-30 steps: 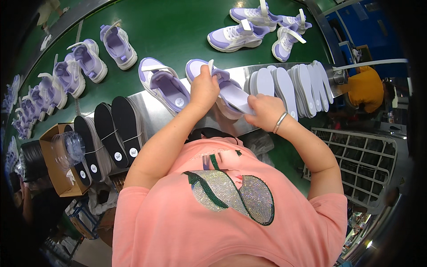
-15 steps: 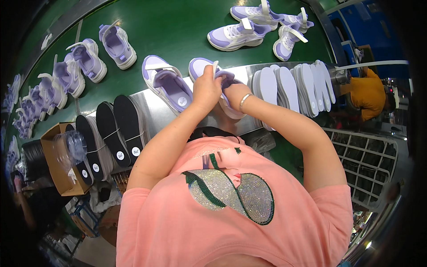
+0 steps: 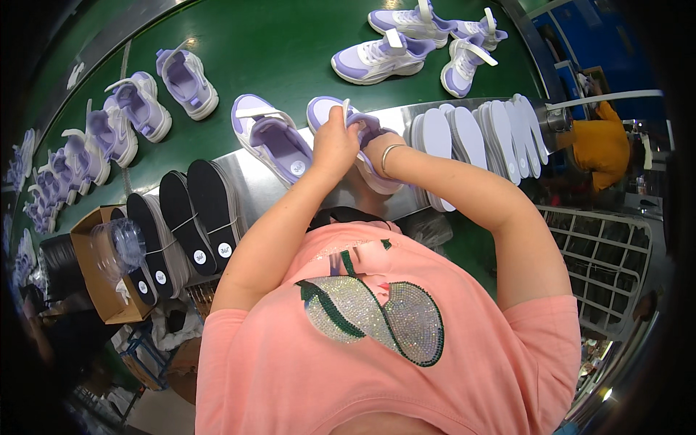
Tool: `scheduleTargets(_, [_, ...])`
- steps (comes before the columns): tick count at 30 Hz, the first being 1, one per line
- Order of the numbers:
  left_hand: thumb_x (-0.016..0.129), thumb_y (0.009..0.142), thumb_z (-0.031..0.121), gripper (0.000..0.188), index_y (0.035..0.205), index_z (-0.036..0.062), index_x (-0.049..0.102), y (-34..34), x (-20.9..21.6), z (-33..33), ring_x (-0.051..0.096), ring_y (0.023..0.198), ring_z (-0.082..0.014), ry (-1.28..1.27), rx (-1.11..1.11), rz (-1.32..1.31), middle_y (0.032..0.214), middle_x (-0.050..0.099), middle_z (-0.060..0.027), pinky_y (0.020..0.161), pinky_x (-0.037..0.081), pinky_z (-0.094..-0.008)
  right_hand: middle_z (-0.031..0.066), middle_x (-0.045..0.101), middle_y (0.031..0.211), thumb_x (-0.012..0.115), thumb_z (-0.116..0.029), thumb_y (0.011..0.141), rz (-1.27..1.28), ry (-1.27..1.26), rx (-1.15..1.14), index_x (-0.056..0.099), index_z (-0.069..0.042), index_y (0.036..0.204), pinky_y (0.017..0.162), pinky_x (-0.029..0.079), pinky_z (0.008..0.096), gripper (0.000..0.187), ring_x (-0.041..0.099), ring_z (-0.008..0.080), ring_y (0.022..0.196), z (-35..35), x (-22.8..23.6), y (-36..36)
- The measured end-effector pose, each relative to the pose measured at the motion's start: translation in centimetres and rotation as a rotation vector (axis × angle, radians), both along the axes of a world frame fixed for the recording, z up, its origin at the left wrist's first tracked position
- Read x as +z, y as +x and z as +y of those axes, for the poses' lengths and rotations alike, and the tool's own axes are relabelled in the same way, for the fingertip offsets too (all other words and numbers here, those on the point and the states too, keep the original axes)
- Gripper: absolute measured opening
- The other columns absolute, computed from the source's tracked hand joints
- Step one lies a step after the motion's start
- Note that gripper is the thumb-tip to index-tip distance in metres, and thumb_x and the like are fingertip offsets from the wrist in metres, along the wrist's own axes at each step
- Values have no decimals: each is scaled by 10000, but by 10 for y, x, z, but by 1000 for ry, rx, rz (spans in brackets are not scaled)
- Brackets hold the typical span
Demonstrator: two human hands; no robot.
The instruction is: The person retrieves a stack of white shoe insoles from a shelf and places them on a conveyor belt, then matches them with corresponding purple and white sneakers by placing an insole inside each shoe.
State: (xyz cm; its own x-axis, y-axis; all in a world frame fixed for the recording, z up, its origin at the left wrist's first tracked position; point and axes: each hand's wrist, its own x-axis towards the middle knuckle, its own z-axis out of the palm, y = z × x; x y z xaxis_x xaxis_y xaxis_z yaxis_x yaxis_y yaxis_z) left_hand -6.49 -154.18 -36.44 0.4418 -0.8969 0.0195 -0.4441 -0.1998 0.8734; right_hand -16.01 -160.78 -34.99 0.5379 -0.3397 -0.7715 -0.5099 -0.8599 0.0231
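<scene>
A lilac-and-white sneaker (image 3: 321, 110) lies on the metal strip in front of me, its toe pointing away. My left hand (image 3: 337, 145) is closed on the white strap at its opening. Into the shoe reaches my right hand (image 3: 380, 151), with a bangle on the wrist; its fingers are hidden inside. Just left of my left hand is the matching sneaker (image 3: 279, 145), with a round white sticker on its insole and no hand on it.
Stacks of white insoles (image 3: 464, 138) stand to the right. Bundled black insoles (image 3: 185, 221) and a cardboard box (image 3: 98, 279) are at the left. More lilac sneakers (image 3: 187, 80) line the green table (image 3: 275, 43), with another group of sneakers (image 3: 380, 58) at the far right.
My right hand has shifted slightly left and deeper into the shoe. My left hand keeps hold of the strap. The sneakers on the green table have slid a little to the left.
</scene>
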Motion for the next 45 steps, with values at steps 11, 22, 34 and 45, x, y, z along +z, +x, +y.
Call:
scheduleTargets(11, [546,772,132,244,891,-35,413,-6,2,-6,547,705,-427,55,-1,-28,734,564,-258,614,425,-468,125,625,805,512,-158,694,-48,139,72,550,-43,938,777,352,390,273,602,275,772,8,20,-57])
scheduleTargets(22, [600,772,264,455,1094,7,407,17,32,29,588,742,-276,-198,46,-311,811,588,-153,648,454,-352,180,617,846,497,-157,694,-265,176,-195,529,-2,931,796,362,430,285,596,304,831,33,18,-44])
scheduleTargets(34, [613,747,182,569,1210,-4,340,10,36,55,529,867,-323,-62,-57,-365,948,542,-168,699,444,-367,85,613,872,564,-195,748,-767,144,-96,587,-71,944,949,260,472,233,558,222,881,-1,74,-65])
scheduleTargets(45, [496,753,36,464,1194,65,352,1,8,7,528,828,-361,41,-173,-344,881,547,-202,715,425,-437,71,517,1093,632,-220,637,-259,164,356,480,-80,1135,897,287,448,540,463,200,1049,22,18,-41])
